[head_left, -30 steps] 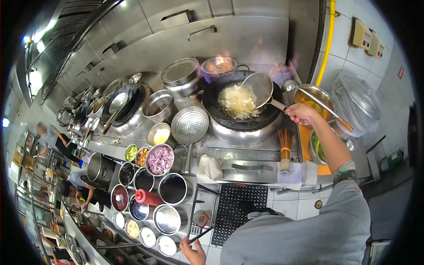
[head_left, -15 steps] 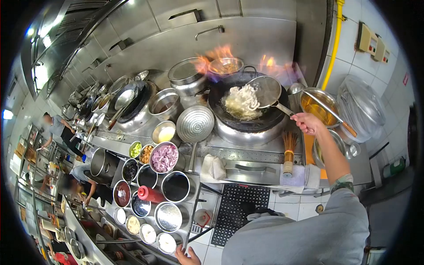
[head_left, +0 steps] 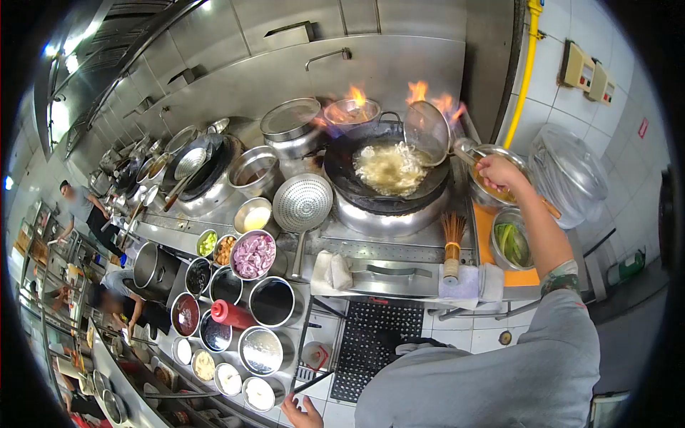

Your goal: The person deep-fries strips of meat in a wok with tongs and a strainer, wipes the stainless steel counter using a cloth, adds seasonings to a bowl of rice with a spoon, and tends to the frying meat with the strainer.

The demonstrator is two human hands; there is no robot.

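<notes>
My right hand [head_left: 501, 173] is closed around the handle of a round mesh strainer [head_left: 428, 130]. The strainer stands steeply tilted above the right side of a black wok [head_left: 346, 167]. Pale food pieces [head_left: 389, 168] lie in bubbling oil in the wok. Under my right hand is a bowl of oil [head_left: 479, 187]; a wooden-ended handle [head_left: 550, 207] sticks out beside it. Low in the view, my left hand [head_left: 302, 414] has its fingers apart and holds nothing, close to a bowl of white powder [head_left: 258, 394].
Flames [head_left: 421, 93] rise behind the wok. A perforated skimmer [head_left: 303, 203] lies left of it, and a bamboo brush [head_left: 452, 246] stands in front. Sliced onions [head_left: 253, 256], a red squeeze bottle [head_left: 232, 314] and several sauce pots fill the left side. Co-workers [head_left: 89, 210] stand far left.
The strainer has tipped from nearly flat to steep, and my right hand has risen towards the oil bowl. The food has spread in the bubbling oil. My left hand stays low.
</notes>
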